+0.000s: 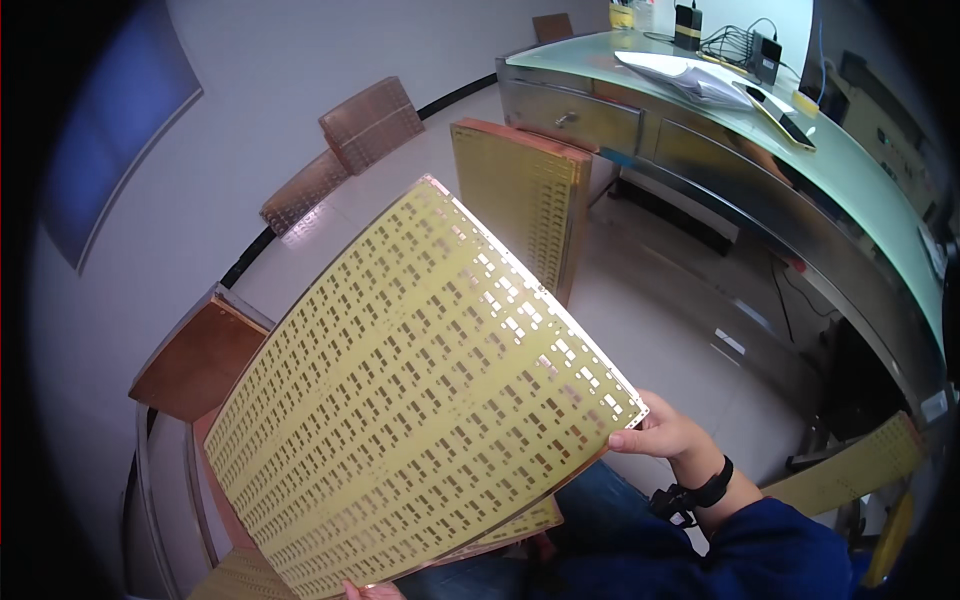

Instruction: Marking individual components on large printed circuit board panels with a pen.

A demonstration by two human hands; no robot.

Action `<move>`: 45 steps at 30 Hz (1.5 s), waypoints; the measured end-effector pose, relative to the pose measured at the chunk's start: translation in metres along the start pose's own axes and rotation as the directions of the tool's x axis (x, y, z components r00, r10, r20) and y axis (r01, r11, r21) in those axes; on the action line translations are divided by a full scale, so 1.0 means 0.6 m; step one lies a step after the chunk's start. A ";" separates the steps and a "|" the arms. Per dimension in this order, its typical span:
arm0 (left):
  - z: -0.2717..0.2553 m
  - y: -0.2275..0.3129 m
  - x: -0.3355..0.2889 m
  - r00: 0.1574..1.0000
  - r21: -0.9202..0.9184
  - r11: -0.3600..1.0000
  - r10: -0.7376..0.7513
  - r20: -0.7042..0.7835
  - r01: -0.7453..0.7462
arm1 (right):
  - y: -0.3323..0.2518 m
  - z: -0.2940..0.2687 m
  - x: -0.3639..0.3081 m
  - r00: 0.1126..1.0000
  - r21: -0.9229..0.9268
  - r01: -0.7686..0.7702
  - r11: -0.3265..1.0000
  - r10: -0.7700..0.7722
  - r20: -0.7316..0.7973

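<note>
A large yellow-green circuit board panel [380, 390] with rows of small copper-coloured rectangles fills the middle, tilted in front of me. My right hand [662, 428] pinches its right corner, thumb on the face and the other fingers behind. At the lower edge, my left hand [372, 590] grips the near rim; only its fingertips show. Light glints off the pads along the panel's upper right edge. Beneath the near edge, part of another panel [520, 528] shows above my legs.
A stack of similar panels [515, 190] stands upright beyond the held one. Copper-coloured boards [200, 355] sit at the left, and more boards [372, 125] lean on the far wall. A desk [600, 65] at the right carries papers [690, 80] and a phone [780, 120]. Another panel [850, 470] is lower right.
</note>
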State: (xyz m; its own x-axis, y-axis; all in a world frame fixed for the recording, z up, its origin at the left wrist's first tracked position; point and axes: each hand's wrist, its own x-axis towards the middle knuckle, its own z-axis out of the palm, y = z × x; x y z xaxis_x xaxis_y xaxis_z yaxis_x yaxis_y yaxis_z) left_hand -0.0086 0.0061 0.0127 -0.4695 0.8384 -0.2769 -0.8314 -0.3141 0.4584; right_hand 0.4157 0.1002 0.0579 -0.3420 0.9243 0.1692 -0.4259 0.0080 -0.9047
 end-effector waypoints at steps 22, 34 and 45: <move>-0.071 0.017 0.008 0.966 -0.129 0.987 -0.058 0.250 0.093 | -0.039 -0.069 -0.023 0.907 -0.167 -0.146 0.975 0.200 0.370; -0.082 0.018 0.013 0.996 0.012 1.000 0.008 0.091 -0.009 | -0.046 -0.069 -0.019 0.867 -0.180 -0.076 0.981 0.155 0.474; -0.076 0.040 0.031 0.993 0.038 0.999 -0.027 0.115 0.023 | -0.038 -0.096 -0.006 0.877 -0.201 -0.172 0.964 0.243 0.415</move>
State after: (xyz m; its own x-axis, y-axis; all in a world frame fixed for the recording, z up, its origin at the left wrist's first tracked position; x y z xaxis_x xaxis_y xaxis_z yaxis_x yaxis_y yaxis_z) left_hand -0.0508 -0.0061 -0.0199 -0.4094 0.8922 -0.1907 -0.8301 -0.2776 0.4836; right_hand 0.4750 0.1189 0.0556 -0.7507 0.6543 0.0909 -0.1835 -0.0744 -0.9802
